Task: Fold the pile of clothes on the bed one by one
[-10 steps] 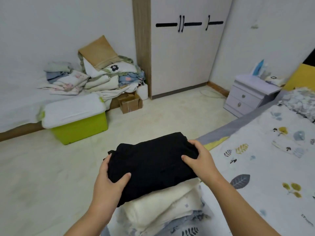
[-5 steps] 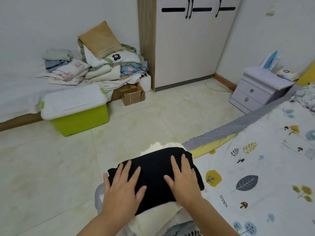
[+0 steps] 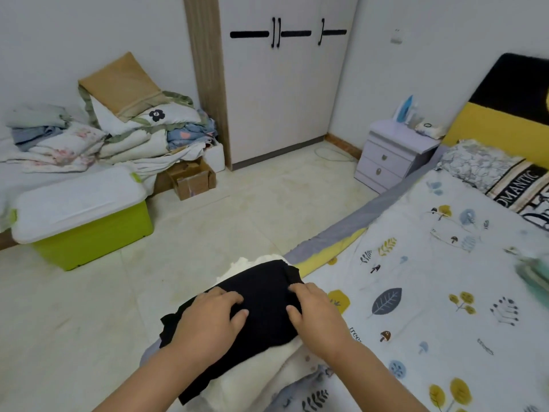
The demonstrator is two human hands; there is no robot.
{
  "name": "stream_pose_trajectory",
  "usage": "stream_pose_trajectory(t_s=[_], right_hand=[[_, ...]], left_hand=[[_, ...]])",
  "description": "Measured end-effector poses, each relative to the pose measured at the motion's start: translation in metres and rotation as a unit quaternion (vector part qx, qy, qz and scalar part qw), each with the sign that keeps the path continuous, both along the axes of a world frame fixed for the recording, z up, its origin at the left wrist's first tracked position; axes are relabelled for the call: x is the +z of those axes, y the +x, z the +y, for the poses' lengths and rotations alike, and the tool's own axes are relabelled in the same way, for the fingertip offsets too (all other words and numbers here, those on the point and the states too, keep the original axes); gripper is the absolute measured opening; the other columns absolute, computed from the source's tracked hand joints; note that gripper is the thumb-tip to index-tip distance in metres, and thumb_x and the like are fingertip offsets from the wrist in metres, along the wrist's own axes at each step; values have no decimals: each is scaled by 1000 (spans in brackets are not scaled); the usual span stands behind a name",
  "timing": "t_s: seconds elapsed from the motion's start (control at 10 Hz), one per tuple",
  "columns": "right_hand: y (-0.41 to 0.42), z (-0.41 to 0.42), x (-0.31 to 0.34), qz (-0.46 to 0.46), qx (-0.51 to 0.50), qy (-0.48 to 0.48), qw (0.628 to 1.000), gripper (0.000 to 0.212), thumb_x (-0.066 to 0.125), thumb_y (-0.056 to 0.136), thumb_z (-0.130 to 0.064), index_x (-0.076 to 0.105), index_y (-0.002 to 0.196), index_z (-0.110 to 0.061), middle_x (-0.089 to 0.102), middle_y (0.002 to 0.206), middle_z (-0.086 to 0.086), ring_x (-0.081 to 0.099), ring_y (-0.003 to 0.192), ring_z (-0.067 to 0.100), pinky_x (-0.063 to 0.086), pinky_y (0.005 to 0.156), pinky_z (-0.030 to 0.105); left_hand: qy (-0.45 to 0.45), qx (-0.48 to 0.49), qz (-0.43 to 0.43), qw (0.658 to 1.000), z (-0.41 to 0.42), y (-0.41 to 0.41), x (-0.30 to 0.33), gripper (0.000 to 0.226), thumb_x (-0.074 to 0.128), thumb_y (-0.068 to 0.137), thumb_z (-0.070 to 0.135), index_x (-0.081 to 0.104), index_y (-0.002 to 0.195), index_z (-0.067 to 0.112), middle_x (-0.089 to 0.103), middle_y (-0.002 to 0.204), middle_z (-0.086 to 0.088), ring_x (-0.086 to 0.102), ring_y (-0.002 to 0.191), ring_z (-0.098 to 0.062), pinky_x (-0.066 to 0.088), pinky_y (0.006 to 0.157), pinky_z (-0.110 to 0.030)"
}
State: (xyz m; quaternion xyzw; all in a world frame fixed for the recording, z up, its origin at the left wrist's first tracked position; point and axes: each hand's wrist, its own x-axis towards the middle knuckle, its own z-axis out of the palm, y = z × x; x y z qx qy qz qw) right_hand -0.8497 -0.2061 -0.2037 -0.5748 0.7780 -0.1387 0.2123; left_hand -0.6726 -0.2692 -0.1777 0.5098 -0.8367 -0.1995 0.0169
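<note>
Both hands rest on the folded black garment (image 3: 264, 295) at six o'clock: left hand (image 3: 208, 319) fingers curled onto the cloth, right hand (image 3: 315, 313) likewise pressing its right edge. It tops the cream stack (image 3: 255, 379) at the bed (image 3: 445, 292) corner.

Showing matt black cloth (image 3: 261, 304) over fuzzy cream fabric (image 3: 261, 379); printed cotton sheet (image 3: 430, 292); glossy tile floor (image 3: 208, 227); green plastic bin (image 3: 89, 239); cardboard box (image 3: 193, 179).

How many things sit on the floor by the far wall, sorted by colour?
Green storage box: 1
Brown cardboard box: 1
Lilac bedside cabinet: 1
Total: 3
</note>
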Motion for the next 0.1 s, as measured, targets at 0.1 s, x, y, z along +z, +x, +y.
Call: stream_pose_trajectory(t_s=[0.1], right_hand=[[-7, 23, 24, 9, 2, 15, 1000, 37, 40, 97, -25, 46, 133, -21, 50, 129, 0, 45, 118, 17, 39, 95, 27]], left_hand=[[-10, -45, 3, 999, 3, -11, 22, 35, 41, 96, 39, 49, 129, 31, 51, 128, 10, 50, 116, -10, 38, 90, -20]])
